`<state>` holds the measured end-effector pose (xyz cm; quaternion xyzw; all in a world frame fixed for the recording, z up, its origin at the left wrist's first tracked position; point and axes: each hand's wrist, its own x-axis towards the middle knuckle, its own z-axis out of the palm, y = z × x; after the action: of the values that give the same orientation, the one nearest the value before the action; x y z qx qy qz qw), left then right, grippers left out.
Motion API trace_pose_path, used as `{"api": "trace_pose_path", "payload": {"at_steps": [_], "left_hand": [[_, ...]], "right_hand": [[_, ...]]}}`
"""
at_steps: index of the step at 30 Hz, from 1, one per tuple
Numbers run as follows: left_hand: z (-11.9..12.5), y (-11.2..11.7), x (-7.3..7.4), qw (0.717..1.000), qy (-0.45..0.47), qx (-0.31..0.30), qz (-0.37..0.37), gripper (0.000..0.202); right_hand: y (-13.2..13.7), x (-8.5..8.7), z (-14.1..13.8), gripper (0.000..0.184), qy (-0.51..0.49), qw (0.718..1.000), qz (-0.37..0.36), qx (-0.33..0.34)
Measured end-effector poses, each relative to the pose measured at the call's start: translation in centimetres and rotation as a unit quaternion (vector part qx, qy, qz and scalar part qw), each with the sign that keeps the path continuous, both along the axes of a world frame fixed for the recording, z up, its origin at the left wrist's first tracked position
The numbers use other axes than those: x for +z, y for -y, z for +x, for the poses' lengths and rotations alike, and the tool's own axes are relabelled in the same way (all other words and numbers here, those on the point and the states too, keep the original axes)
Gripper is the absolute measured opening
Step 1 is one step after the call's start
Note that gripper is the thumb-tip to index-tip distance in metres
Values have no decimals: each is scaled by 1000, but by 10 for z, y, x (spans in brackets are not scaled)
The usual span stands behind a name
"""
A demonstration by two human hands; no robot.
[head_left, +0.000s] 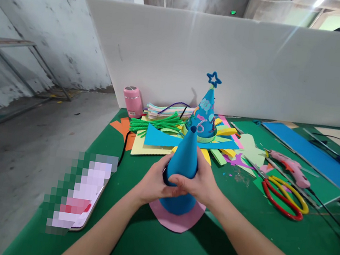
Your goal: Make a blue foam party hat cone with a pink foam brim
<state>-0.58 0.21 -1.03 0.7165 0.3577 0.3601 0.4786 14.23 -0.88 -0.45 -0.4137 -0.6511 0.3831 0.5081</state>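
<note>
A: Where's the blue cone (184, 157)?

B: Just below the frame's centre, upright over a pink disc (175, 222) on the green tabletop (146, 251). The left hand (156, 180) wraps one side, the right hand (203, 178) the other.

A: And the fingers?

B: Curled around it, thumbs meeting across the front — the fingertips behind are hidden, so I can't tell how hard they press.

A: How far along does it look?

B: The cone shape seems done, with a small hole at the tip. Whether it's fixed to the disc, I can't tell.

A: Anything lacking?

B: Its visible surface is plain — no trims yet, unlike the star-topped hat (205, 107) behind. The pink glue gun (292, 168) and scissors (285, 205) lie at the frame's right, not in hand.
</note>
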Motion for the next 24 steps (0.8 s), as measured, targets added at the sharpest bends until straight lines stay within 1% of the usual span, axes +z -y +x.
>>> {"api": "trace_pose_path", "payload": {"at_steps": [3, 6, 8, 11, 13, 15, 17, 18, 20, 22, 24], "left_hand": [[0, -1, 0, 1000, 5, -5, 0, 64], [0, -1, -1, 1000, 25, -1, -9, 67], [1, -2, -2, 999, 29, 12, -18, 68], [0, -1, -3, 999, 14, 19, -28, 73], [-1, -1, -3, 999, 2, 17, -27, 81], [-3, -2, -3, 1000, -6, 20, -23, 91], [-3, -3, -2, 999, -11, 31, -18, 96], [-3, -4, -1, 999, -10, 34, -15, 96], [-2, -6, 0, 1000, 0, 22, -14, 92], [1, -7, 2, 1000, 11, -2, -22, 83], [4, -8, 3, 999, 12, -14, -32, 75]], "right_hand": [[-2, 0, 0, 84, 8, 1000, -3, 3], [-1, 2, 7, 88, 24, 1000, 14, 10], [1, 3, 16, 79, 14, 999, 36, 7], [9, -1, 34, 57, 8, 998, 52, -26], [18, -7, 48, 50, 38, 997, 48, -52], [29, -15, 65, 48, 100, 991, 42, -85], [40, -23, 87, 46, 195, 969, 36, -147], [45, -27, 101, 43, 262, 944, 37, -197], [54, -34, 132, 39, 318, 909, 23, -267], [63, -41, 166, 38, 372, 864, -1, -340], [71, -47, 197, 39, 431, 818, -44, -378]]}}
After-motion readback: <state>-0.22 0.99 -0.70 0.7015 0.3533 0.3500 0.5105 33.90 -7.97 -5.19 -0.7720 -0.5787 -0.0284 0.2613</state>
